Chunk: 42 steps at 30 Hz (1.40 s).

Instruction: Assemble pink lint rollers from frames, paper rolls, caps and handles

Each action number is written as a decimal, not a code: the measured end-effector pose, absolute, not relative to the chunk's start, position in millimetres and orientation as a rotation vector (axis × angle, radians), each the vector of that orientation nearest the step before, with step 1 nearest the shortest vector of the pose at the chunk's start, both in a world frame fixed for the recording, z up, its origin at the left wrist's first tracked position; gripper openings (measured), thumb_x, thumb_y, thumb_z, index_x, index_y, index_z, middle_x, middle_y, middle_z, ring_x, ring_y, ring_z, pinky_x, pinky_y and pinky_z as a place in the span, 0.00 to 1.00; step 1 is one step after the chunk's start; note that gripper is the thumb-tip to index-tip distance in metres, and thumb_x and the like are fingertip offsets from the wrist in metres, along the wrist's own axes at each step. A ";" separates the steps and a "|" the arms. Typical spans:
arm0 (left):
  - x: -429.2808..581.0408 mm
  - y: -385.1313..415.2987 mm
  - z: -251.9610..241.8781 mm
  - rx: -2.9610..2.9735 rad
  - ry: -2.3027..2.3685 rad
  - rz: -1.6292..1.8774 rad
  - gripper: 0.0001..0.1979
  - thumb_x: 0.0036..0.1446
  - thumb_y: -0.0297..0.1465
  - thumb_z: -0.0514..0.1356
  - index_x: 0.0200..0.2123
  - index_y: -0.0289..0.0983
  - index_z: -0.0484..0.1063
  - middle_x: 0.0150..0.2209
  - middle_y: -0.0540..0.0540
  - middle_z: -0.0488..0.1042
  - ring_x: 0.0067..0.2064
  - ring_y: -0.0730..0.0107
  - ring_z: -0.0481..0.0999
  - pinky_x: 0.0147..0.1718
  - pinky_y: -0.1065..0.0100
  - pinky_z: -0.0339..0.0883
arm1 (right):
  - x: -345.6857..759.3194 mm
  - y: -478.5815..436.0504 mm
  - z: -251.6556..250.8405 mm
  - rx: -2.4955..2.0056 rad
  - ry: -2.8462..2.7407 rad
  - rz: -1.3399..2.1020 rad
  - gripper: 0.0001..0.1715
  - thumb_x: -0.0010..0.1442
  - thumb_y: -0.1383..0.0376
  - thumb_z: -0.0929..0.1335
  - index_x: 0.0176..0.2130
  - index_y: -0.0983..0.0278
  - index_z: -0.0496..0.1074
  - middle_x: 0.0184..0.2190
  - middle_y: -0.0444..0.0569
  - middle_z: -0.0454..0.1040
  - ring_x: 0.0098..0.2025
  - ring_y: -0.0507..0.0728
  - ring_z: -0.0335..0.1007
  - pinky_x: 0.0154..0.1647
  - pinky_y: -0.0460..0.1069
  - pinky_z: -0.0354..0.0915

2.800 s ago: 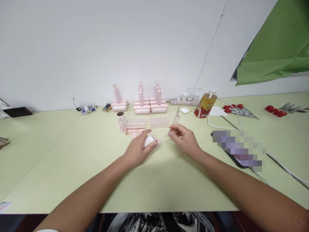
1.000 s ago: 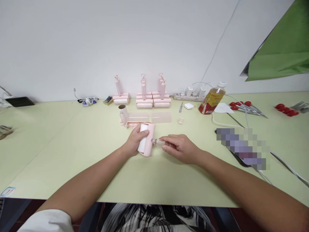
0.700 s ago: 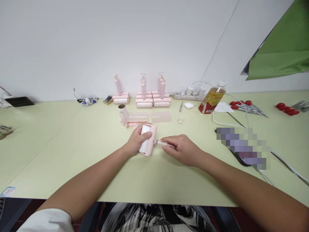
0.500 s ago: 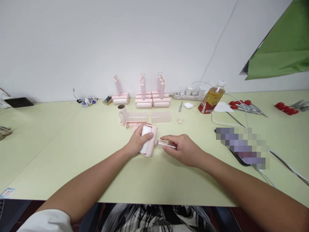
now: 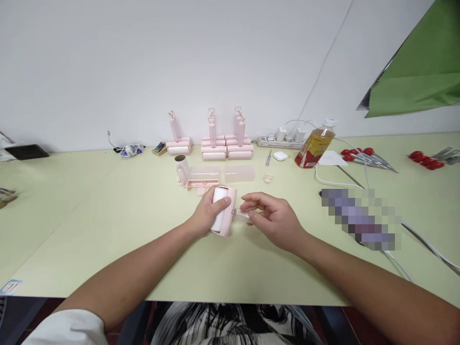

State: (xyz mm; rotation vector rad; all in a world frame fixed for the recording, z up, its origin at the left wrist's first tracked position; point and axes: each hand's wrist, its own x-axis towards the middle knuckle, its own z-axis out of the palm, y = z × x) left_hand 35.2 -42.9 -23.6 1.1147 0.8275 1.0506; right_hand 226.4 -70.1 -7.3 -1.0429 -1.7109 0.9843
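Observation:
A pink lint roller (image 5: 225,211) with a white roll lies tilted in my left hand (image 5: 206,213), which is closed round its head with the thumb across the front. Its clear handle (image 5: 240,215) points right, into my right hand (image 5: 273,218). There the thumb and curled fingers pinch the handle, most of which they cover. Just behind my left hand are a pink open cover piece (image 5: 203,184), a small pink disc (image 5: 200,191) and a clear handle (image 5: 181,176) beside a cardboard-cored roll (image 5: 181,163).
Several finished-looking pink lint rollers (image 5: 214,152) stand along the wall. Two clear covers (image 5: 239,174) lie before them. On the right are a drink bottle (image 5: 315,144), a power strip (image 5: 276,143), red-handled tools (image 5: 373,160), a blurred-out phone (image 5: 359,220) and white cables. A green sheet (image 5: 417,72) hangs above.
The lint roller has shifted slightly right in my left hand. My right fingers have curled and moved closer to the roller's head along the handle.

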 end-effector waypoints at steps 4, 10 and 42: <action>38.2 -48.7 -23.9 1.104 0.855 1.024 0.21 0.51 0.41 0.65 0.43 0.38 0.61 0.28 0.51 0.71 0.26 0.71 0.72 0.27 0.68 0.67 | 224.6 -74.9 -3.9 -1.063 -1.712 0.969 0.21 0.53 0.69 0.67 0.48 0.63 0.70 0.35 0.49 0.76 0.36 0.56 0.76 0.32 0.50 0.75; 44.0 -45.4 -24.7 1.082 0.984 1.015 0.19 0.51 0.39 0.65 0.40 0.38 0.62 0.28 0.52 0.69 0.27 0.71 0.72 0.27 0.69 0.66 | 222.7 -67.6 -5.8 -1.152 -1.716 0.947 0.19 0.54 0.66 0.67 0.48 0.62 0.70 0.37 0.50 0.75 0.39 0.56 0.74 0.30 0.48 0.71; 42.2 -67.1 3.9 2.798 1.262 0.099 0.05 0.52 0.23 0.53 0.32 0.36 0.67 0.35 0.42 0.72 0.35 0.60 0.71 0.33 0.63 0.61 | 292.9 38.6 -32.8 -1.528 -2.082 0.348 0.09 0.56 0.63 0.67 0.36 0.66 0.73 0.36 0.54 0.74 0.37 0.60 0.69 0.42 0.54 0.63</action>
